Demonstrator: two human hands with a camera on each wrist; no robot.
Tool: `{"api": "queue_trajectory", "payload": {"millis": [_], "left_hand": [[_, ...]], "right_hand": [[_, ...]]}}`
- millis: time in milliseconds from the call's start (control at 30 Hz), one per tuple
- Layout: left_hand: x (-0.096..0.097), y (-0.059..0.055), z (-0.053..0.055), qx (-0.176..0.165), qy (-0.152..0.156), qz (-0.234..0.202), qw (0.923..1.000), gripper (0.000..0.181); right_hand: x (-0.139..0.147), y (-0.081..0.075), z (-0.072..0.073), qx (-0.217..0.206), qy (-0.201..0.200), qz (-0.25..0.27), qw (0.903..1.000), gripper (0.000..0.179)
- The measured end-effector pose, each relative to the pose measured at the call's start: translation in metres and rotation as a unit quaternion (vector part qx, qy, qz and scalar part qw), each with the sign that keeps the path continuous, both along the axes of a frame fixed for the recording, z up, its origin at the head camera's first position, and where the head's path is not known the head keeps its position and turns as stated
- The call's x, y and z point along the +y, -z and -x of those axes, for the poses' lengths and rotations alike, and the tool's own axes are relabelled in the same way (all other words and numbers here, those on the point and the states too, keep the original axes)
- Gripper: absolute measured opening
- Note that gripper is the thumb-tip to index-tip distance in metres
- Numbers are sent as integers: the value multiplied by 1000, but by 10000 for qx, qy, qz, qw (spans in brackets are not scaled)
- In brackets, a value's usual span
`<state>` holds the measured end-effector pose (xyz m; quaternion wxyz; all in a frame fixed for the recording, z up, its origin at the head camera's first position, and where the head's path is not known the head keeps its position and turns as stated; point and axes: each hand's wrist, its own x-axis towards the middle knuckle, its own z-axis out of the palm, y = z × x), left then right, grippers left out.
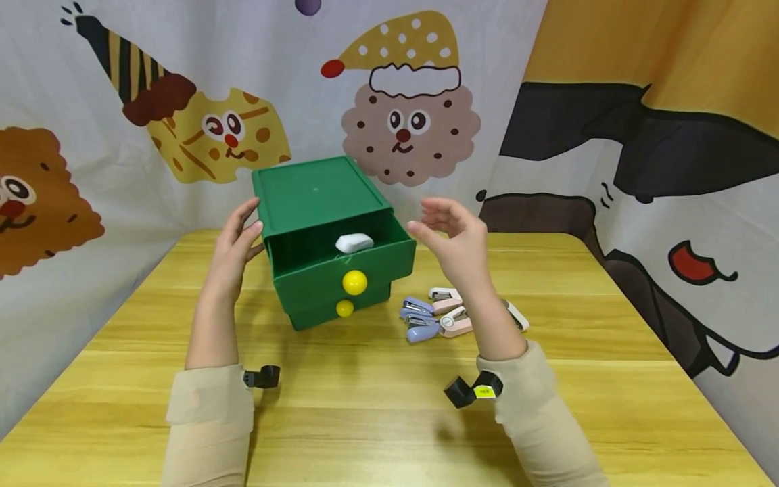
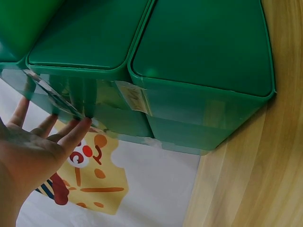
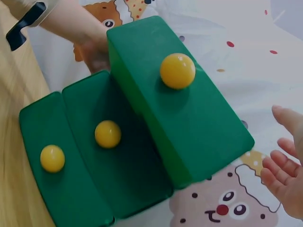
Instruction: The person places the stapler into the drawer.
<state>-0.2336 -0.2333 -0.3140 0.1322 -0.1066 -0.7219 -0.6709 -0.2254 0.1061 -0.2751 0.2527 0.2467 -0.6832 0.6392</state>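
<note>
Three drawers, stacked one over another, make up the green chest [image 1: 307, 193], which stands on the wooden table [image 1: 347, 419] between both hands, turned at an angle to the person. Its top drawer [image 1: 310, 279] juts forward past the lower two, and each front bears a yellow knob [image 3: 177, 71]. Inside the top drawer lies a smooth white object [image 1: 354, 243], too little of it visible to name for sure. With the drawer drawn out this far, its inside faces the person and can be reached from above. Clear tape [image 2: 133, 97] runs along the side, probably to bind the stacked units together.

The left hand [image 1: 230, 240] rests its spread fingertips against that taped side, near the top; it clasps nothing, and the touch looks meant to steady the chest. The right hand [image 1: 459, 237] hangs in the air just beside the drawer's right end, free of any object, fingers loosely bent and thumb toward the chest. Both forearms reach forward, one to each side.

Near the chest's right side, a cluster of purple, pink and white staplers [image 1: 422, 330] lies on the table, partly hidden by the right forearm. Behind everything hangs a cartoon-printed cloth [image 1: 322, 115].
</note>
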Motion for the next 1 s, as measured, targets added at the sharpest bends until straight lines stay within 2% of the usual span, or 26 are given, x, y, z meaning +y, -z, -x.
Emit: {"api": "queue_trajectory", "payload": {"millis": [233,467,600,733,867,1000], "left_hand": [[-1,0,0,30,-5,-22,10000,59],[0,-1,-1,28,-5,-40,10000,58],[1,-2,-2,46,-29,-57,10000,57],[2,-2,-1,59,-26,-60,10000,57],[1,-2,-1,42,-21,-48,10000,57],[1,-2,-1,14,-49,-34,10000,57]], "right_hand": [[19,15,-1,-39,-96,130,9999,31],[35,37,-3,-398,-38,-225,9989,33],[39,45,-13,-668,-5,-654,9956,33],[42,49,-23,-750,-89,-1231,9895,36],[53,71,-15,-940,-234,-1688,9809,40],[64,93,-6,-1204,-335,-2234,9667,43]]}}
